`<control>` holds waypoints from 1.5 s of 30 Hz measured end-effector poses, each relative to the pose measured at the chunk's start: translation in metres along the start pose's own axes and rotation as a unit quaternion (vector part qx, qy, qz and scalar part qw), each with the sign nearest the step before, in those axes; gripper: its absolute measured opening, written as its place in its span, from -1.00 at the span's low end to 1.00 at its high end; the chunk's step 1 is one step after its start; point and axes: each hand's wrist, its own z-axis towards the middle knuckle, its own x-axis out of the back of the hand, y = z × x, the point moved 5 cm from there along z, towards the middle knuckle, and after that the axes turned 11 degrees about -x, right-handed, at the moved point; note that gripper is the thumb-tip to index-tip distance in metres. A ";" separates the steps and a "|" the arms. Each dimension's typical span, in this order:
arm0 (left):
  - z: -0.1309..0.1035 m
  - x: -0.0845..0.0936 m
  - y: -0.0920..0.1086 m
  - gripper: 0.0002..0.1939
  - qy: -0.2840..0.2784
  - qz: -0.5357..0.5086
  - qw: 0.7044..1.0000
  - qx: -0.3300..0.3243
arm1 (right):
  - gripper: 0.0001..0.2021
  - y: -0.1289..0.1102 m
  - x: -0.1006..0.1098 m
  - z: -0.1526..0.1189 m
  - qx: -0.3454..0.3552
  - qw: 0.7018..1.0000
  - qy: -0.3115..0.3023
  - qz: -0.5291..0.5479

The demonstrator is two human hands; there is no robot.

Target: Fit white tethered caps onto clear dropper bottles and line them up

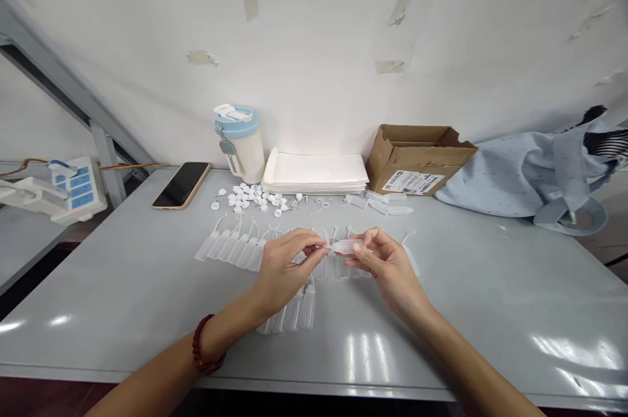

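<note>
Between the fingers and thumb of my right hand [387, 266] lies a small translucent plastic bottle [347, 246], held sideways with its narrow neck pointing left. My left hand [289, 266] is closed in a pinch at that neck end; its fingertips hide the small part there. Beneath my hands, a row of similar bottles [235, 247] with thin looped straps lies on the grey table [147, 312]. Several more bottles [297, 312] lie in a second row nearer me, partly covered by my left hand and forearm.
Small white caps [245, 196] are piled behind the row, beside loose straps [314, 204] and a few bottles [383, 203]. Farther back stand a tumbler [243, 148], white envelopes [316, 171] and a cardboard box [417, 158]. A phone [181, 185] lies left, a blue cloth bag [510, 171] right.
</note>
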 end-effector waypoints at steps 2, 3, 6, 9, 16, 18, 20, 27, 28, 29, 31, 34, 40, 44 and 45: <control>0.001 0.001 -0.001 -0.96 0.006 0.005 1.000 0.018 | -0.68 0.001 0.000 0.000 0.001 1.000 0.005 -0.007; 0.001 0.002 -0.001 -0.96 0.007 0.006 1.000 0.024 | -0.68 0.002 0.000 0.000 0.003 1.000 0.008 -0.010; 0.002 0.001 0.001 -0.96 0.001 0.002 1.000 0.019 | -0.67 0.002 0.000 0.000 0.009 1.000 0.019 -0.017; 0.001 -0.002 0.005 -0.95 -0.011 -0.001 1.000 -0.015 | -0.66 0.002 0.001 0.000 0.013 0.999 0.035 -0.016; -0.001 -0.006 0.014 -0.87 -0.030 0.033 0.995 -0.093 | -0.65 0.002 0.002 0.001 0.003 0.999 0.046 0.008; -0.001 -0.006 0.015 -0.85 -0.032 0.030 0.994 -0.099 | -0.65 0.003 0.002 0.000 0.000 0.999 0.049 0.013; 0.000 -0.006 0.014 -0.86 -0.033 0.024 0.995 -0.095 | -0.64 0.003 0.001 0.000 -0.006 0.998 0.052 0.019; -0.002 -0.009 0.013 -0.89 -0.039 0.016 0.996 -0.076 | -0.63 0.005 -0.002 -0.002 -0.022 0.999 0.018 0.037; -0.002 -0.009 0.013 -0.89 -0.038 0.014 0.997 -0.072 | -0.64 0.005 -0.003 -0.001 -0.023 0.999 0.011 0.034; -0.002 -0.009 0.012 -0.90 -0.037 0.010 0.997 -0.065 | -0.64 0.006 -0.003 -0.001 -0.024 0.999 0.004 0.029; -0.001 -0.008 0.011 -0.91 -0.031 -0.008 0.999 -0.040 | -0.65 0.006 -0.005 -0.001 -0.027 0.999 -0.010 0.015; 0.000 -0.007 0.006 -0.92 -0.023 -0.051 0.998 0.017 | -0.68 0.008 -0.010 -0.002 -0.032 0.999 -0.040 -0.009; 0.000 -0.008 0.003 -0.89 -0.048 -0.096 0.992 0.073 | -0.70 0.007 -0.020 -0.008 -0.002 0.994 -0.099 -0.041; 0.000 -0.009 0.005 -0.88 -0.061 -0.109 0.989 0.073 | -0.67 0.006 -0.022 -0.011 0.032 0.992 -0.099 -0.068; 0.000 -0.009 0.005 -0.87 -0.063 -0.111 0.989 0.072 | -0.67 0.006 -0.021 -0.011 0.036 0.992 -0.097 -0.072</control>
